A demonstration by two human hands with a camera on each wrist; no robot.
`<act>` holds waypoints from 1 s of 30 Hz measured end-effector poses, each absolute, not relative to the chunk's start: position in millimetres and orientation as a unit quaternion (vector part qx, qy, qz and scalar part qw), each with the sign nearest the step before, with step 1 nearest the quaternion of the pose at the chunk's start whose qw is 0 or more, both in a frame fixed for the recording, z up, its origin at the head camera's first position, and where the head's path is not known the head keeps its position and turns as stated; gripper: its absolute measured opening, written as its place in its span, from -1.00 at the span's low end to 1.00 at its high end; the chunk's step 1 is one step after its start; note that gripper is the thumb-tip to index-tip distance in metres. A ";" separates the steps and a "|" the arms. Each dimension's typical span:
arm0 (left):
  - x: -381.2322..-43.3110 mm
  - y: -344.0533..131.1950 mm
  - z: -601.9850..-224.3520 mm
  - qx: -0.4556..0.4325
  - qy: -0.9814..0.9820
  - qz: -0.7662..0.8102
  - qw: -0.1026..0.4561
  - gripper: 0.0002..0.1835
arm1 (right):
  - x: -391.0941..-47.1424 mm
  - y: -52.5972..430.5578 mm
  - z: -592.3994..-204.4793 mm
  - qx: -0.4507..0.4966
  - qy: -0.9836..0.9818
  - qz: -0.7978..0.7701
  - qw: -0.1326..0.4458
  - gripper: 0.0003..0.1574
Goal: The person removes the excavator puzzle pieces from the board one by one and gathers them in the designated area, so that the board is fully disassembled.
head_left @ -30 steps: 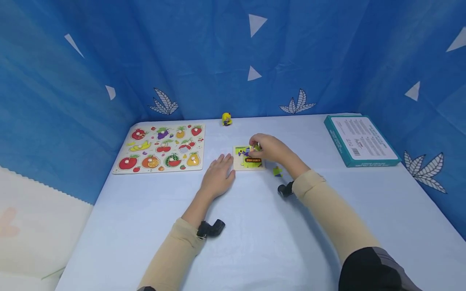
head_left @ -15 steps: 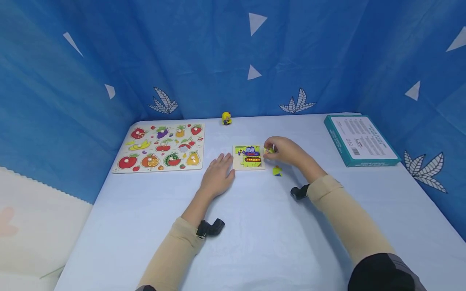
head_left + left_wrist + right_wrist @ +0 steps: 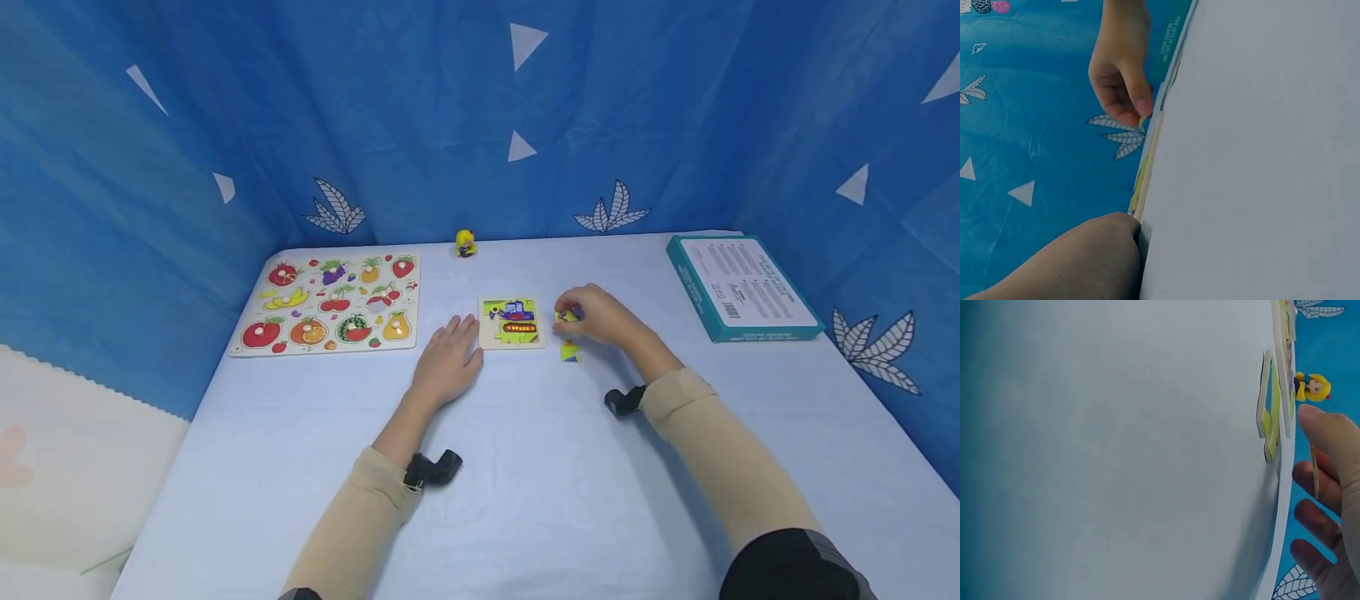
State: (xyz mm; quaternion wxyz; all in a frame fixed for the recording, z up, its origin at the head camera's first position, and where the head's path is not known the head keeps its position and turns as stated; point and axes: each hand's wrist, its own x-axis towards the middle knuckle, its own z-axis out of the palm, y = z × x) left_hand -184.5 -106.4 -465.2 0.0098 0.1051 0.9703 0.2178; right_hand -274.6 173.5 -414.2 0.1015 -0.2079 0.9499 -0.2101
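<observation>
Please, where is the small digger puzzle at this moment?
In the head view, the small digger puzzle lies just right of the picture's centre, between the left hand and the right hand.

Loose puzzle pc (image 3: 570, 353) is yel-grn w/ blu.

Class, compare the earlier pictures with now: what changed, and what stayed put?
The right hand moved rightward from over the small puzzle board to beside it, pinching a puzzle piece. The left hand, loose piece and fruit board stayed put.
</observation>
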 end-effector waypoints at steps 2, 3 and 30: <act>-184.8 -106.6 -465.6 0.104 0.971 0.216 0.011 -0.35 | -274.7 174.9 -416.2 -0.211 0.949 -0.213 0.100 -0.56; -184.9 -106.6 -465.5 0.103 0.971 0.216 0.011 -0.35 | -274.6 175.6 -417.2 -0.212 0.948 -0.215 0.099 -0.57; -181.8 -105.7 -459.0 0.098 0.971 0.220 0.017 -0.35 | -276.0 187.1 -425.0 -0.191 0.948 -0.230 0.111 -0.51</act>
